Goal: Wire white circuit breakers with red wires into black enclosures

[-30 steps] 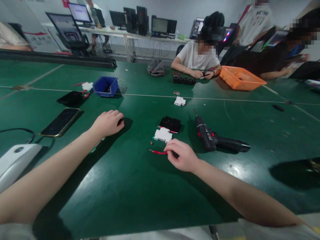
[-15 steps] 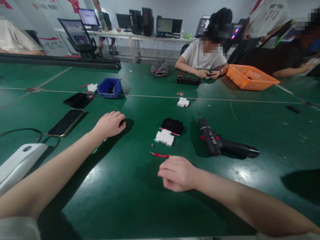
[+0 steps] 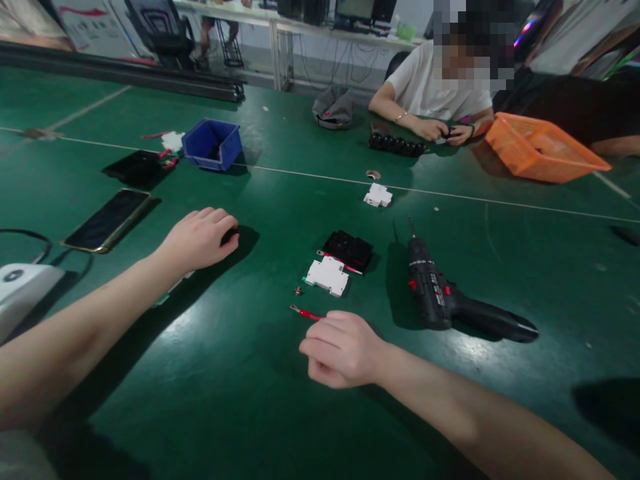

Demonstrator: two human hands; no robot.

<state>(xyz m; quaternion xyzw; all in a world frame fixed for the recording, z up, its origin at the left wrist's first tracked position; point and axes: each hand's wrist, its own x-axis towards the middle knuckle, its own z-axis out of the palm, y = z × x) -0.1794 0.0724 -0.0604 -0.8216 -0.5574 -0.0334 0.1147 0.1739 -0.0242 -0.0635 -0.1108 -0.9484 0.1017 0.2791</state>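
Observation:
My left hand (image 3: 205, 237) rests palm down on the green table with curled fingers. A dark bit (image 3: 229, 235) shows between its thumb and fingers, too hidden to name. Under that forearm, part of a white and green piece (image 3: 173, 291) shows. My right hand (image 3: 345, 350) is closed on the table. A short red wire with a ring terminal (image 3: 309, 314) runs behind its knuckles; whether the fingers hold anything is hidden. Beyond it lie a small screw (image 3: 299, 291), a white circuit breaker body (image 3: 327, 275), a second red wire (image 3: 354, 269) and a black housing (image 3: 349, 249).
A black cordless drill (image 3: 440, 293) lies to the right. Another white module (image 3: 378, 195) is farther back. On the left are a phone (image 3: 107, 220), a blue bin (image 3: 213, 143) and a black tray (image 3: 133, 168). Across the table a person (image 3: 430, 87) sits near an orange basket (image 3: 550, 147).
The view has tilted down and turned slightly, so things shift in the picture. My right hand has moved slightly toward the red wire and covers more of it. The left hand stays closed.

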